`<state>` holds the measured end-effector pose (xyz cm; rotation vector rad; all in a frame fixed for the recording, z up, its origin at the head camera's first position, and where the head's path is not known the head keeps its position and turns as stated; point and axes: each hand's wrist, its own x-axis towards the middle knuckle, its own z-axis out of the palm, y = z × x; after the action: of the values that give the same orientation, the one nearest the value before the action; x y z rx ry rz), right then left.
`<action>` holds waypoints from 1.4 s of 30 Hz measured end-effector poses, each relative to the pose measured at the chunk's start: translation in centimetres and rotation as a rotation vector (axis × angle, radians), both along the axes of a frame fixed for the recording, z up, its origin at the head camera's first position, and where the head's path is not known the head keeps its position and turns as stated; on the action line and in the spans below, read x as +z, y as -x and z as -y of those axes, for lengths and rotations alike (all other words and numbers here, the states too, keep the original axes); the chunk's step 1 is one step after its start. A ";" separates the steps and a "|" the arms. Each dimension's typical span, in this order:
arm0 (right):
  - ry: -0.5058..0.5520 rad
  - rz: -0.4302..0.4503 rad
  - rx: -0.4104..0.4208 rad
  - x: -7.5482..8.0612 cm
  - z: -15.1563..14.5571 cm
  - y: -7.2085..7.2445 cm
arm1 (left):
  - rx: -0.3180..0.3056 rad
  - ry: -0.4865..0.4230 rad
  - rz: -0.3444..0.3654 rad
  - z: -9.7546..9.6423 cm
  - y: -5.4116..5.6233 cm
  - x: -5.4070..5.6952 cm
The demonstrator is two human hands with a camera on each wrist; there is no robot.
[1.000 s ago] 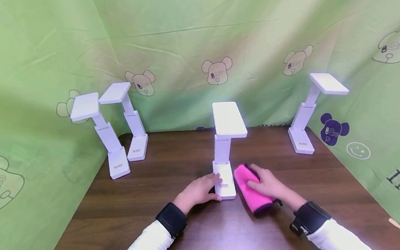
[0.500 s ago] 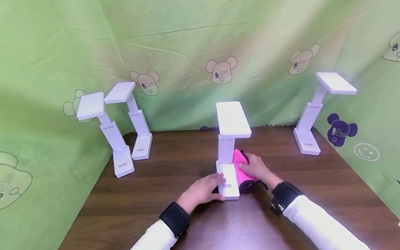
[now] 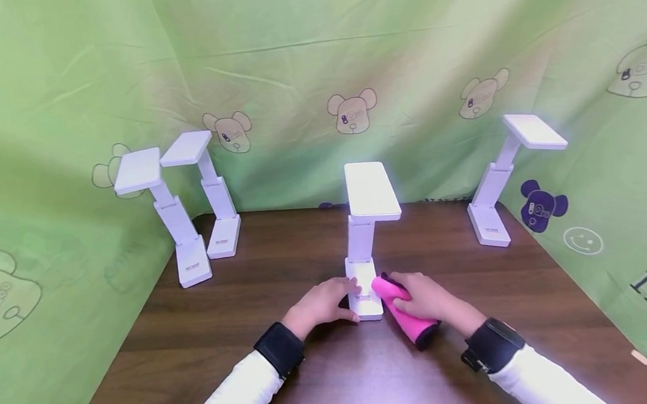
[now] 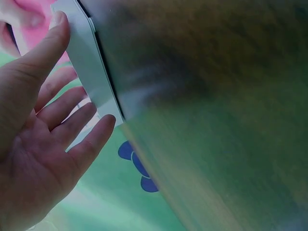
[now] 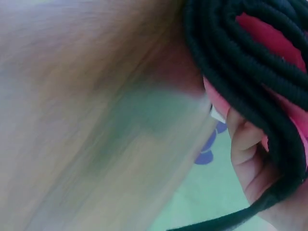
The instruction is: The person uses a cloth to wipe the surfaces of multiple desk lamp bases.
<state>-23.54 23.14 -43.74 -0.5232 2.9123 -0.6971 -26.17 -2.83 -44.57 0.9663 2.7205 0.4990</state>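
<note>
In the head view my right hand (image 3: 424, 295) grips a rolled pink cloth (image 3: 406, 312) with black edging, its upper end against the right side of a lamp base. The right wrist view shows the folded layers of the cloth (image 5: 276, 33) and a dark strap (image 5: 226, 216). That white desk lamp (image 3: 364, 287) stands upright at mid-table, its flat head turned toward me. My left hand (image 3: 322, 303) rests at the base's left edge, thumb near the front corner. Seen from the left wrist, its fingers (image 4: 72, 120) lie fairly straight along the base (image 4: 89, 57).
Two similar white lamps, the nearer one (image 3: 192, 261) and the farther one (image 3: 224, 234), stand at the back left. Another lamp (image 3: 488, 225) is at the back right. A green printed curtain (image 3: 271, 93) hangs around the brown wooden table (image 3: 282, 255).
My right hand slid the pink cloth away from me along the lamp base's right side, then drew it back toward me. The left hand stayed at the base. The view shifted slightly sideways and back.
</note>
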 end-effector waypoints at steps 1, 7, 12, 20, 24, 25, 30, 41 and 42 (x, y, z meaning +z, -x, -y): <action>-0.027 -0.020 0.021 0.2 -0.1 -0.5 | 0.000 -0.004 -0.001 0.1 0.0 0.0; -0.203 -0.193 0.161 1.2 -0.4 -2.9 | -0.090 -0.036 -0.082 0.4 0.4 -0.1; -0.232 -0.333 0.310 2.0 0.2 -3.9 | -0.145 -0.061 -0.149 0.3 0.5 -0.2; -0.152 -0.420 0.537 2.0 3.2 -4.1 | -0.133 -0.079 -0.135 0.2 0.4 -0.3; -0.216 -0.520 0.632 1.2 5.3 -3.4 | -0.150 -0.094 -0.156 0.3 0.7 -0.3; -0.231 -0.544 0.646 0.9 5.7 -3.2 | -0.151 -0.097 -0.160 0.3 0.8 -0.3; -0.274 -0.578 0.624 0.0 6.8 -2.4 | -0.131 -0.090 -0.164 0.1 0.9 -0.3; -0.251 -0.430 0.513 0.1 3.8 -2.8 | -0.115 -0.066 -0.155 0.0 0.7 -0.1; -0.244 -0.407 0.499 0.1 3.3 -2.9 | -0.111 -0.069 -0.148 0.1 0.7 -0.1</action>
<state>-20.60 19.88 -43.60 -1.4291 2.9413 -0.1782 -26.84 -2.90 -44.69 1.2097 2.7746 0.5234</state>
